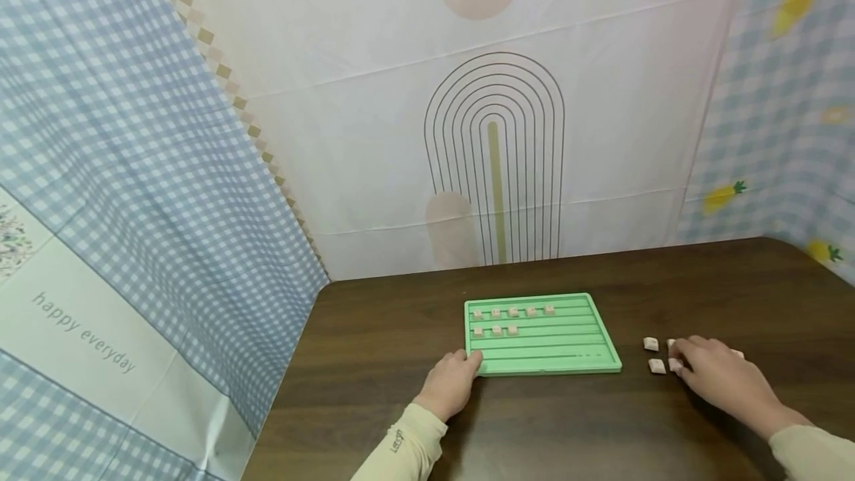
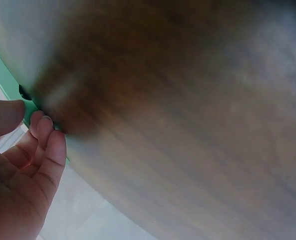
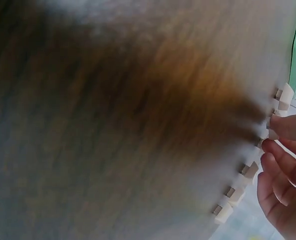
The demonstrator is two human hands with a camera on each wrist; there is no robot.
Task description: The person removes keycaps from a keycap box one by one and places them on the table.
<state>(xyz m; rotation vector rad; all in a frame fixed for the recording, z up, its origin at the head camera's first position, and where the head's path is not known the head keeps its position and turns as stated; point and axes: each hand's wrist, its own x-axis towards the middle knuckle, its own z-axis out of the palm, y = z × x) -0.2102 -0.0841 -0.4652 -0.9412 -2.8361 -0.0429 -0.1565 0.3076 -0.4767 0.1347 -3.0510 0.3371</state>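
Note:
A green ridged tray (image 1: 548, 347) lies on the table, with several small cream keycap-like pieces (image 1: 513, 312) standing in two rows at its upper left. My left hand (image 1: 451, 383) grips the tray's near left corner; in the left wrist view the thumb (image 2: 8, 116) and fingers meet around its green edge (image 2: 2, 75). Right of the tray, my right hand (image 1: 724, 377) reaches down among loose cream pieces (image 1: 651, 344). The right wrist view has its thumb (image 3: 290, 127) and forefinger pinching one small piece (image 3: 273, 134), mostly covered by the fingertips.
More loose pieces stand beside the right hand, including one nearer the tray (image 1: 657, 367) and others (image 3: 236, 194) in the right wrist view. The dark wooden table (image 1: 374, 347) ends at a patterned cloth backdrop (image 1: 374, 169). A blue checked curtain (image 1: 167, 169) hangs at left.

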